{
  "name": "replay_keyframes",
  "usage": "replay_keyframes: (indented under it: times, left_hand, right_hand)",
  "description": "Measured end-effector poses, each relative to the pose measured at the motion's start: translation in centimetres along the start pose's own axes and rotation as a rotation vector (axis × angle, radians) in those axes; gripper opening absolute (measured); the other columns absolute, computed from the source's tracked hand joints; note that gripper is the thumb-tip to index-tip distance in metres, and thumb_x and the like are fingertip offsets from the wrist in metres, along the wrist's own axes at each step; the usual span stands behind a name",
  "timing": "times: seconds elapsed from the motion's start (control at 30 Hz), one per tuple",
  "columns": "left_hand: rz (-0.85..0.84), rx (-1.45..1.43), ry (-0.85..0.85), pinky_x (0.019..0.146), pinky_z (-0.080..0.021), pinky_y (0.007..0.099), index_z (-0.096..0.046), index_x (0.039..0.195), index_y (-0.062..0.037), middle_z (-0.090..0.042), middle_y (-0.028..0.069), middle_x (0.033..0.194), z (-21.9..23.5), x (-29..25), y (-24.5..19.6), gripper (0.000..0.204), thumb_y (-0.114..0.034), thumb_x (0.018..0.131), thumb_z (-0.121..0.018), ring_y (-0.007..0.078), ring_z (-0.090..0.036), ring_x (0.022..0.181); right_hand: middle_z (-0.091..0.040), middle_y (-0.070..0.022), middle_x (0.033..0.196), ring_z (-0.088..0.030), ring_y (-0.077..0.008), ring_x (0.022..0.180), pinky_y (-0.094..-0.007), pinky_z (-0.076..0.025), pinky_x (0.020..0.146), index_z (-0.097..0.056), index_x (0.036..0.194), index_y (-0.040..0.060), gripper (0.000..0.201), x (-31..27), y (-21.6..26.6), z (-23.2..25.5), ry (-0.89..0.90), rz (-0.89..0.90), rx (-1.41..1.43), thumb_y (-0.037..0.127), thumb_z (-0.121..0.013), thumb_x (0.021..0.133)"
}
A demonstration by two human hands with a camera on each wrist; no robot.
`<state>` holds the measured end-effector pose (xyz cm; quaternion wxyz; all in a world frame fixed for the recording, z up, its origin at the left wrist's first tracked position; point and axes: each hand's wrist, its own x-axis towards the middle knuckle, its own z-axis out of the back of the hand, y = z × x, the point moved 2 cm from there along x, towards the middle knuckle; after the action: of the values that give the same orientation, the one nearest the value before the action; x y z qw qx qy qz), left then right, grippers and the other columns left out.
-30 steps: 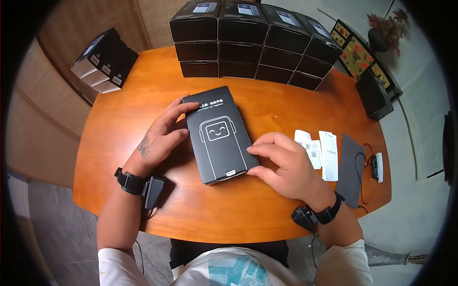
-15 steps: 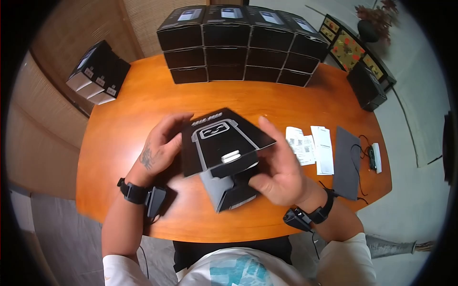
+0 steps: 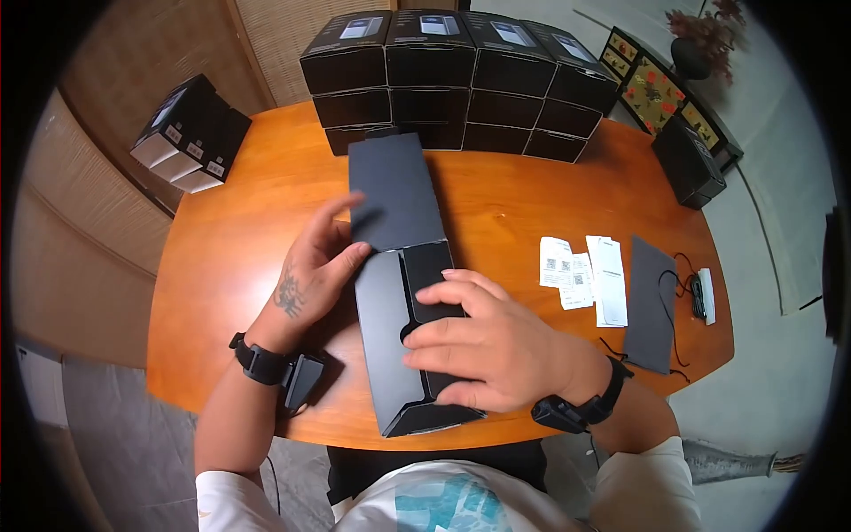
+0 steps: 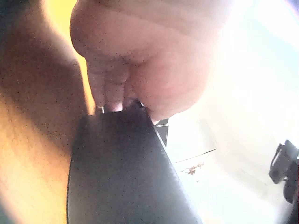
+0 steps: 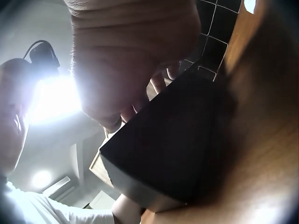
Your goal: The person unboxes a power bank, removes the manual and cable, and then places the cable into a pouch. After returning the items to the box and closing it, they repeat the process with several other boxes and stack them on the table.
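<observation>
A black box (image 3: 386, 355) lies lengthwise on the table in the head view, its lid (image 3: 397, 191) folded back toward the far side. Under the lid show dark inner flaps with a rounded notch along their seam. My left hand (image 3: 310, 275) is at the box's left edge near the hinge, thumb on the corner and index finger raised, blurred. My right hand (image 3: 510, 346) lies over the right inner flap, fingers spread and fingertips near the notch. In the wrist views, box sides fill the space below the left hand (image 4: 145, 60) and right hand (image 5: 131, 60). The box's contents are hidden.
Stacked black boxes (image 3: 430, 66) line the table's far side, with more boxes at the left (image 3: 191, 133) and a single box (image 3: 690, 160) at the right. Paper leaflets (image 3: 607, 282), a grey pouch (image 3: 650, 306) and a cable (image 3: 693, 293) lie on the right.
The box's lid, shut a second ago with its printed face up, has swung open away from the person. My right hand has moved from the near corner onto the inner flap.
</observation>
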<state>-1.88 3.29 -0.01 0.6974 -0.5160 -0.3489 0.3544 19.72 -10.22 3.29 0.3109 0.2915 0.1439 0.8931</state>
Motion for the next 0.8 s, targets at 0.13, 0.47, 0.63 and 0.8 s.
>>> replay_keyframes:
  times: [0.13, 0.47, 0.63, 0.8]
  left_hand:
    - [-0.105, 0.106, 0.083, 0.091, -0.051, 0.0286, -0.073, 0.112, 0.0002, -0.067, 0.0066, 0.102, -0.1, 0.2, -0.1, 0.018, 0.0, 0.1, -0.06, 0.0156, -0.064, 0.098]
    - [0.147, -0.124, 0.07, 0.088, -0.05, 0.0256, -0.065, 0.113, -0.0002, -0.065, 0.0069, 0.102, -0.9, -0.3, -0.3, 0.016, -0.009, 0.099, -0.066, 0.0114, -0.06, 0.096]
    - [0.068, 0.056, -0.002, 0.088, -0.053, 0.0321, -0.049, 0.123, -0.0043, -0.063, 0.0122, 0.107, -3.3, -1.2, -0.9, 0.061, -0.02, 0.079, -0.088, 0.0185, -0.062, 0.097]
    - [0.176, 0.14, -0.015, 0.087, -0.053, 0.0326, -0.046, 0.124, -0.004, -0.06, 0.0123, 0.108, -3.8, -1.6, -3.3, 0.061, -0.007, 0.076, -0.082, 0.0187, -0.06, 0.098]
  right_hand:
    - [-0.068, -0.0032, 0.101, -0.054, -0.0288, 0.105, -0.0581, -0.037, 0.111, -0.076, 0.111, 0.0117, 0.04, 0.0, 0.2, 0.6, -0.016, -0.019, -0.035, 0.041, -0.077, 0.084]
    - [-0.066, -0.0058, 0.073, -0.059, -0.0266, 0.073, -0.038, -0.047, 0.064, -0.068, 0.08, 0.0089, 0.028, -1.6, -2.9, 4.0, 0.045, -0.355, -0.051, 0.035, -0.072, 0.089]
    - [-0.062, -0.0078, 0.07, -0.061, -0.03, 0.076, -0.0414, -0.047, 0.066, -0.059, 0.073, 0.008, 0.034, -0.8, -2.1, 1.6, 0.163, -0.507, -0.014, 0.035, -0.074, 0.088]
    - [-0.06, -0.009, 0.07, -0.061, -0.0312, 0.076, -0.0423, -0.047, 0.065, -0.057, 0.07, 0.0083, 0.037, -0.6, -1.6, 0.9, 0.122, -0.543, -0.005, 0.036, -0.073, 0.089]
